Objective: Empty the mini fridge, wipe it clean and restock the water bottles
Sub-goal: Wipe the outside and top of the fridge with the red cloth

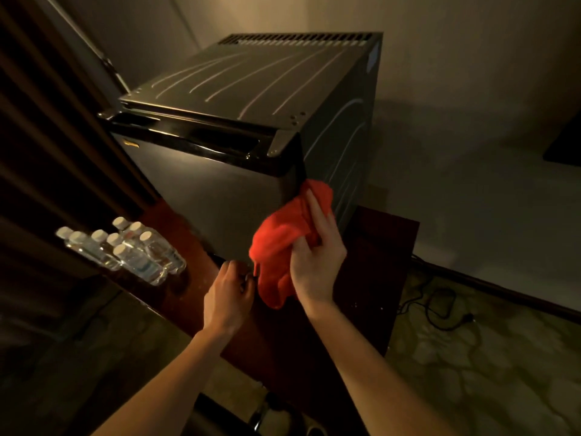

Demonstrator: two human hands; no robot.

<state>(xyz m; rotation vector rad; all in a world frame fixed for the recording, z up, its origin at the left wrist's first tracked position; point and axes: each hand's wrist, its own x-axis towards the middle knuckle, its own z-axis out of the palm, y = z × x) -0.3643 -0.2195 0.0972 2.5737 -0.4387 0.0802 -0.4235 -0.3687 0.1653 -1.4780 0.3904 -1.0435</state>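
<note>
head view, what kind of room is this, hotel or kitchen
Probably a hotel or guest room: a mini fridge stands on a low wooden cabinet, small water bottles are grouped beside it, and patterned carpet covers the floor.

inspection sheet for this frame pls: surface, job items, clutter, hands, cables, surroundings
Surface: dark red-brown cabinet top carrying the fridge and bottles.
Job's things: mini fridge, door closed; eight or so capped water bottles grouped to its left, outside it; red cloth at the fridge's front right corner.
Clutter: dark, unclear object at bottom edge.
Hands: right hand grips the cloth; left hand curled near the cloth's lower edge, contact unclear.
Cables: black cord with plug on the floor at right.
Surroundings: plain wall, patterned floor, dark slatted panel at left.
</note>
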